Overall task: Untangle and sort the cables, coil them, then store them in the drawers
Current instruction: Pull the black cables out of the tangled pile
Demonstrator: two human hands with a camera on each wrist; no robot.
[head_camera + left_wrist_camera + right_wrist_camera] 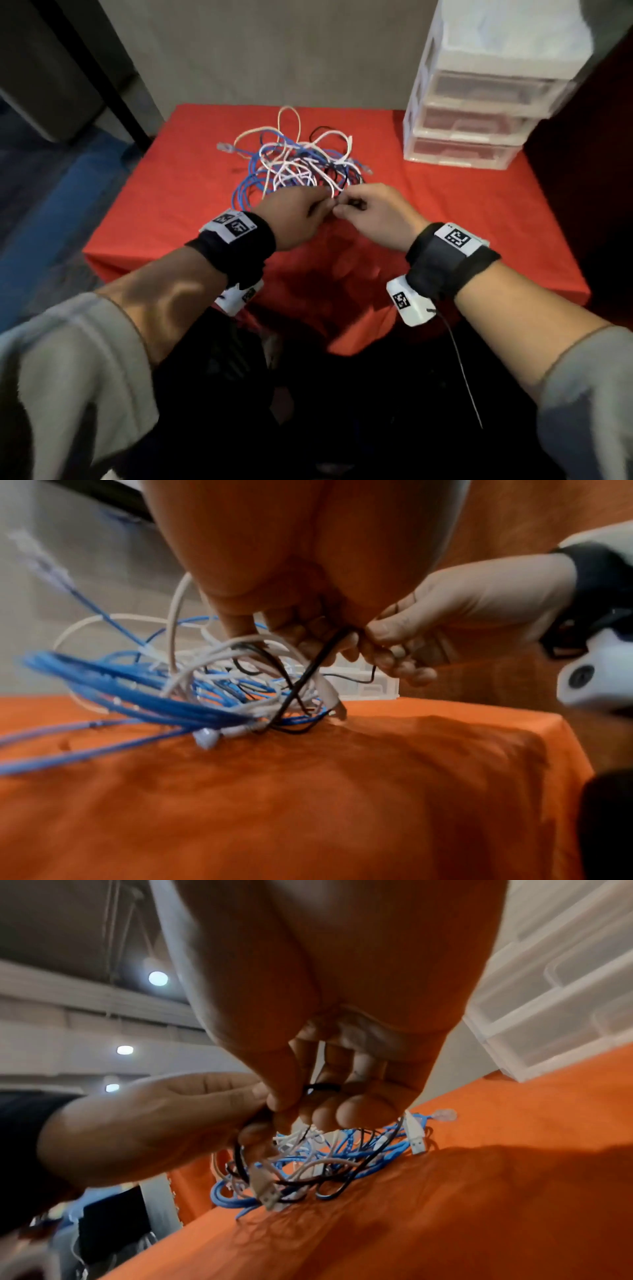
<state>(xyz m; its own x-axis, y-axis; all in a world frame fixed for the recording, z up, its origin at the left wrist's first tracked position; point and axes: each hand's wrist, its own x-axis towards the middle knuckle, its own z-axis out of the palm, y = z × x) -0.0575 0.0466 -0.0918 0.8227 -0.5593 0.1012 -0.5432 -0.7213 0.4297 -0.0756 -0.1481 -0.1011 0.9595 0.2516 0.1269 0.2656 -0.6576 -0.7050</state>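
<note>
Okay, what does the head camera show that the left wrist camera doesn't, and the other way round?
Only the head view shows both wristbands with their markers, the whole cable tangle from above on the red tablecloth, and the full stack of clear plastic drawers at the far right corner.

Only the left wrist view shows, from below, the black cable pinched between the right hand and the left hand, and a white plug resting on the cloth.

Both show the two hands meeting at the tangle's near edge, with blue, white and black cables still knotted together.
</note>
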